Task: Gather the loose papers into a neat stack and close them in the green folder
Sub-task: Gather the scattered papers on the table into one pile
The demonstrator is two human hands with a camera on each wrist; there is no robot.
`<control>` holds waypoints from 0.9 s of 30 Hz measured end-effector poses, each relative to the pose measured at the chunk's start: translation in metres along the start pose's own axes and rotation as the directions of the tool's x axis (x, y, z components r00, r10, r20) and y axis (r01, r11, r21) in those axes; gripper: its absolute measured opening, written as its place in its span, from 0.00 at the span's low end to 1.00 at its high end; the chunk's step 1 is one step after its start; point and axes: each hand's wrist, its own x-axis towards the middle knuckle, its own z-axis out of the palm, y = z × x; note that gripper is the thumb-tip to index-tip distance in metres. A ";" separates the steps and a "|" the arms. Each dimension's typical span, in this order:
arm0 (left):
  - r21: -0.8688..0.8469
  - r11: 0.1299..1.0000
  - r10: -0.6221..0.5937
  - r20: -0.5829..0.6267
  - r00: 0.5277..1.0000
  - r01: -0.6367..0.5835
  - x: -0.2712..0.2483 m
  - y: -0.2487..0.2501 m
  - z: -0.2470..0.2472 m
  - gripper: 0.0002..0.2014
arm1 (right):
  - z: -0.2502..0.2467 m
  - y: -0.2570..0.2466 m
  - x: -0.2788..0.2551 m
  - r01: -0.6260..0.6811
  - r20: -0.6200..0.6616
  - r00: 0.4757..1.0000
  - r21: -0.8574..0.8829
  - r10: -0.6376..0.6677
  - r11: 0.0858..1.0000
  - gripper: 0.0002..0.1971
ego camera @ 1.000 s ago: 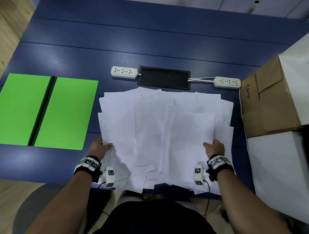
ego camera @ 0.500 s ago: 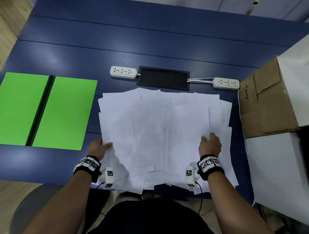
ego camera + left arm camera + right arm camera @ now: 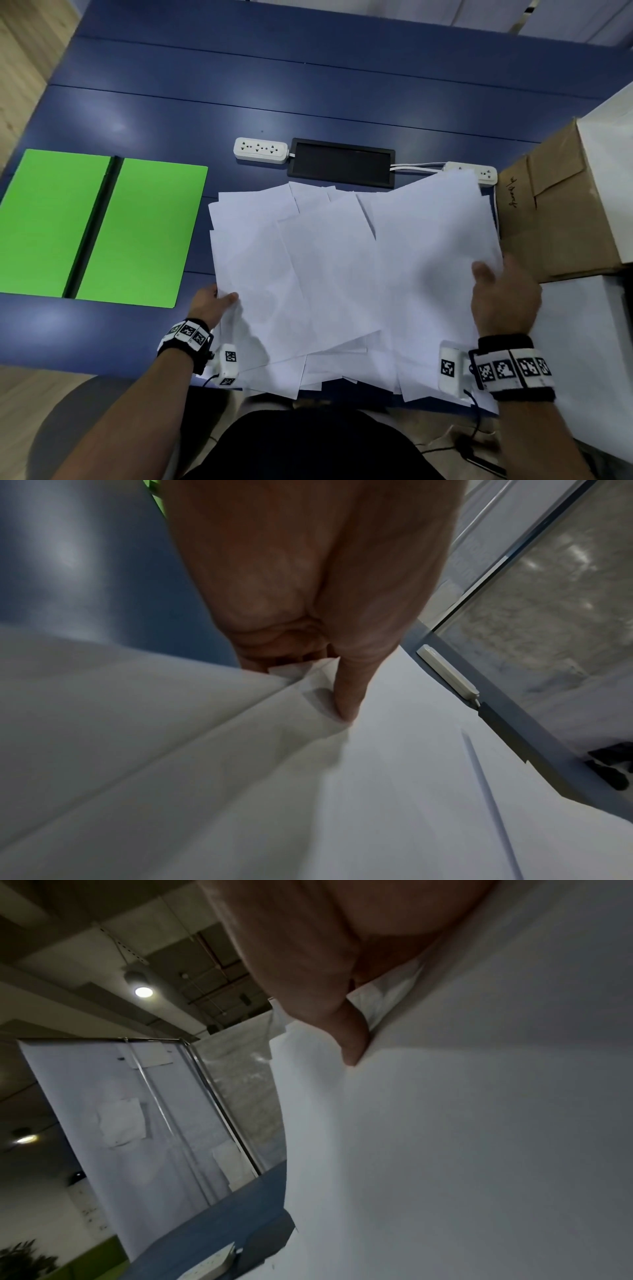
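Note:
Several loose white papers (image 3: pixel 342 274) lie spread and overlapping on the blue table, their near edges hanging over the front edge. My left hand (image 3: pixel 214 303) pinches the left edge of the sheets, thumb on top; in the left wrist view the thumb (image 3: pixel 349 691) presses onto the papers (image 3: pixel 377 791). My right hand (image 3: pixel 501 294) grips the right side of the papers and lifts it; in the right wrist view the thumb (image 3: pixel 352 1039) clamps the raised sheets (image 3: pixel 445 1150). The green folder (image 3: pixel 99 228) lies open and flat at the left, black spine in its middle.
Two white power strips (image 3: pixel 261 149) (image 3: pixel 479 171) flank a black rectangular panel (image 3: pixel 342 161) behind the papers. A brown cardboard box (image 3: pixel 555 212) and a white box (image 3: pixel 582 359) stand close on the right. The blue table (image 3: pixel 308 85) stretches away behind.
My right hand has moved out to the right edge of the papers and lifted that side up off the table. The left hand has stayed at the left edge.

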 end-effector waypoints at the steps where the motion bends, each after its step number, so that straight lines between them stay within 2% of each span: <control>1: -0.001 1.000 -0.003 0.005 1.000 0.003 0.001 -0.001 0.000 0.07 | 0.001 -0.002 0.000 0.001 0.021 1.000 -0.002 -0.001 1.000 0.13; 4: -0.004 1.000 -0.012 0.015 1.000 0.012 0.002 -0.002 -0.001 0.06 | -0.005 -0.013 -0.006 0.028 0.015 1.000 -0.021 -0.028 0.999 0.11; 8: 0.014 1.000 -0.022 0.011 1.000 0.022 0.003 -0.005 -0.003 0.06 | -0.027 -0.038 -0.015 0.108 -0.136 0.984 -0.045 -0.113 0.993 0.10; 11: -0.011 1.000 -0.022 -0.006 1.000 0.022 0.001 -0.004 -0.001 0.07 | -0.030 -0.042 -0.010 0.208 -0.157 0.965 -0.023 -0.209 0.978 0.11; 14: 0.000 1.000 -0.018 -0.009 1.000 0.018 0.001 -0.003 -0.001 0.05 | -0.005 -0.042 0.002 0.211 -0.026 0.977 0.072 -0.210 0.975 0.13; 17: 0.015 1.000 -0.021 -0.004 1.000 0.021 0.001 -0.002 0.000 0.04 | 0.051 -0.039 0.009 0.063 0.171 0.982 0.093 -0.079 0.994 0.18; 22: 0.035 0.999 -0.003 0.005 1.000 0.003 -0.001 0.000 0.000 0.06 | 0.139 -0.041 -0.008 -0.131 0.382 0.921 0.137 0.069 0.982 0.23; 25: 0.061 0.998 -0.006 0.008 1.000 0.005 0.000 -0.002 -0.001 0.07 | 0.169 -0.045 -0.019 -0.170 0.459 0.882 0.103 0.105 0.980 0.25; 27: 0.073 0.997 -0.009 0.009 1.000 0.008 0.001 -0.004 -0.001 0.09 | 0.182 -0.048 -0.025 -0.226 0.505 0.846 0.047 0.172 0.973 0.28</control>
